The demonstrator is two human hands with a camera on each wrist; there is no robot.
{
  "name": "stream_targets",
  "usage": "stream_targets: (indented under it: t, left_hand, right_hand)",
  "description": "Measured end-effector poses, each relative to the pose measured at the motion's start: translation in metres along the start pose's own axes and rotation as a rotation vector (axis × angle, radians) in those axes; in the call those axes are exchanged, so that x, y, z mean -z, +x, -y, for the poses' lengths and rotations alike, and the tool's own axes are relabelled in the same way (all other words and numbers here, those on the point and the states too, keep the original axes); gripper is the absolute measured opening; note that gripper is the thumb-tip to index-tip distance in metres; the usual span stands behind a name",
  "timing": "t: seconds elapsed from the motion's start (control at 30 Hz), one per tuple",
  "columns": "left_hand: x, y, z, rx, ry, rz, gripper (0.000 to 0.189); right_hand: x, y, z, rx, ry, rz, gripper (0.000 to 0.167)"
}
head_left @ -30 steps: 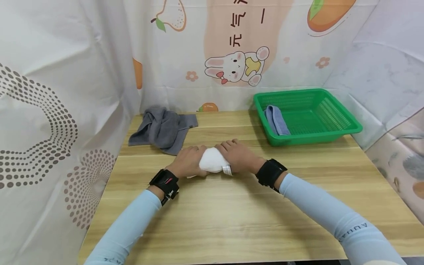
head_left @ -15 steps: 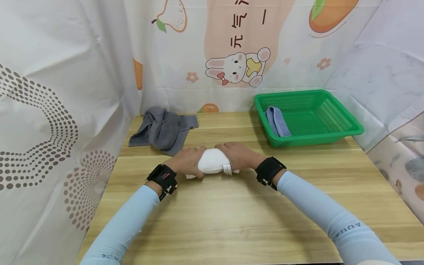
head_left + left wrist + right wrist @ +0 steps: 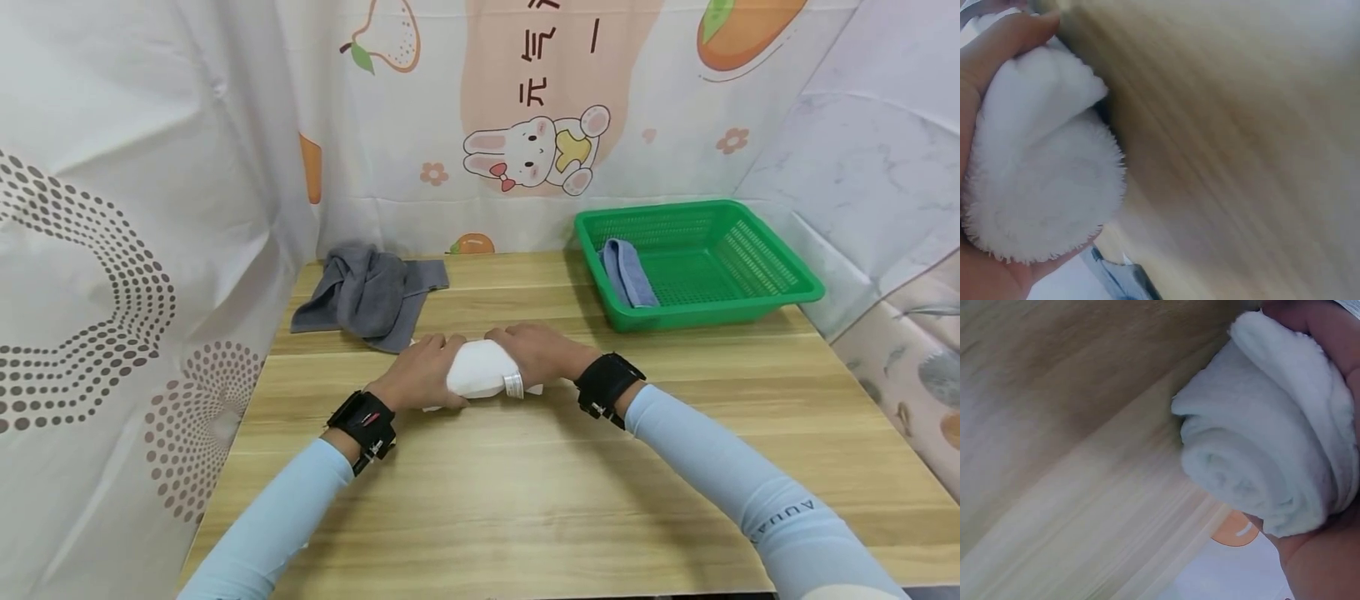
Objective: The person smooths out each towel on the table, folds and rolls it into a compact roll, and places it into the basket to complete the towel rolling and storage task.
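Note:
A white towel (image 3: 475,368), rolled into a thick bundle, lies crosswise on the wooden table between my hands. My left hand (image 3: 420,375) grips its left end, and my right hand (image 3: 536,354) grips the right end. A small printed label (image 3: 513,386) hangs from the front of the roll near the right fingers. In the left wrist view the thumb curves over the fuzzy round end of the towel (image 3: 1047,181). Spiral layers of the towel (image 3: 1241,469) show at the other end in the right wrist view, cupped by the right hand.
A crumpled grey towel (image 3: 375,296) lies at the table's back left, just beyond the left hand. At the back right stands a green basket (image 3: 720,312) with a folded blue-grey cloth (image 3: 628,273) at its left side. Patterned curtains (image 3: 390,150) border the back and sides.
The white roll and both hands have come slightly toward the person. The left hand has shifted a little left, and more of the roll shows past the right hand.

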State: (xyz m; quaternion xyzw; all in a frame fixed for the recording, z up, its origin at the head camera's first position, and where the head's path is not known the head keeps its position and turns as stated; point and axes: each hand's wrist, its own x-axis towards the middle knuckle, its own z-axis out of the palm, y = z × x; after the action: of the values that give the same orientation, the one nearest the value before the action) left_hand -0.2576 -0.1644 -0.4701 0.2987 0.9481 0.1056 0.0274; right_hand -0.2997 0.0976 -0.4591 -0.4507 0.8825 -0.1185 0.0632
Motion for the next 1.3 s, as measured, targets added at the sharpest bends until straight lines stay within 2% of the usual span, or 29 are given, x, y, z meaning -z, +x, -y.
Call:
stream_targets:
  t: [0.1,0.27,0.47,0.57,0.67,0.8,0.93,1.07,1.17,1.3]
  left_hand:
    - [-0.001,0.003,-0.003,-0.022,0.001,-0.031,0.093]
    - [-0.001,0.009,-0.006,-0.047,-0.012,-0.011,0.088]
    - [-0.001,0.013,-0.003,-0.098,-0.003,0.006,0.092]
    - [-0.002,0.011,0.002,-0.133,-0.052,-0.006,0.096]
    - [-0.003,0.006,0.009,-0.148,-0.151,-0.014,0.095]
    - [-0.003,0.0,0.019,-0.112,-0.182,-0.071,0.069]
    - [0.0,0.002,0.02,-0.08,-0.103,-0.139,0.031]
    - [-0.002,0.022,0.0,-0.136,-0.066,-0.2,0.014]
    - [-0.007,0.046,-0.027,-0.234,-0.067,-0.273,0.013]
    - [-0.01,0.08,-0.068,-0.386,-0.052,-0.381,0.022]
  right_hand:
    - [-0.001,-0.004,0.0,-0.008,-0.028,-0.027,0.08]
    - [-0.006,-0.012,-0.003,-0.033,-0.096,-0.053,0.078]
    - [-0.005,-0.024,-0.003,-0.058,-0.125,-0.086,0.075]
    - [-0.003,-0.034,-0.004,-0.062,-0.13,-0.118,0.077]
    - [-0.002,-0.045,-0.007,-0.081,-0.132,-0.14,0.081]
    - [0.006,-0.061,-0.012,-0.155,-0.111,-0.176,0.083]
    - [0.027,-0.077,-0.015,-0.255,-0.097,-0.256,0.079]
    - [0.055,-0.089,-0.018,-0.306,-0.06,-0.376,0.079]
    - [0.074,-0.096,-0.02,-0.328,-0.034,-0.457,0.075]
    - [0.09,-0.103,-0.022,-0.386,-0.027,-0.525,0.073]
